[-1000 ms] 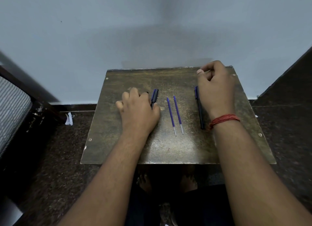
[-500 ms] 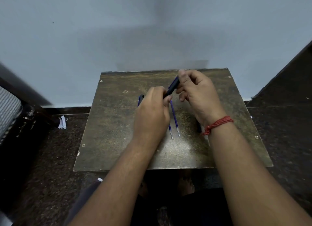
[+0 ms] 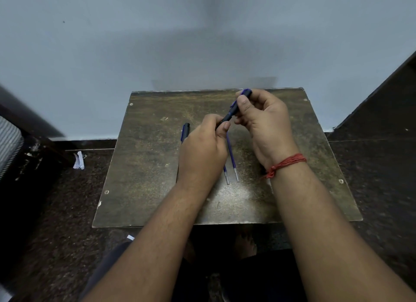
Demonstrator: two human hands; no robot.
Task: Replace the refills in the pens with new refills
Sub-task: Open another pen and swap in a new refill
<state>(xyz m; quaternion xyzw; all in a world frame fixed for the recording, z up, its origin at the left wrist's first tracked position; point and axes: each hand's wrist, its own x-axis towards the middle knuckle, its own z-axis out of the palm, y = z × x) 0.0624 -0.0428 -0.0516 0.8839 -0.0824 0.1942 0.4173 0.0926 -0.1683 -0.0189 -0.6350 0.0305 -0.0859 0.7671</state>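
Note:
A dark pen with a blue clip (image 3: 234, 109) is held tilted above the small brown table (image 3: 146, 166). My right hand (image 3: 265, 123) grips its upper end and my left hand (image 3: 203, 148) pinches its lower end. Two thin blue refills (image 3: 231, 157) lie side by side on the table under my hands, their clear tips pointing toward me. A second dark pen (image 3: 185, 131) lies on the table left of my left hand, partly hidden by it.
The table stands against a pale wall (image 3: 202, 42). Dark speckled floor (image 3: 56, 200) surrounds it. A scrap of white paper (image 3: 78, 159) lies on the floor at left. A striped cushion (image 3: 9, 141) sits at the far left edge.
My right hand lifted the right pen off the table and my left hand came over to take its lower end. The pen has since risen a little to the right.

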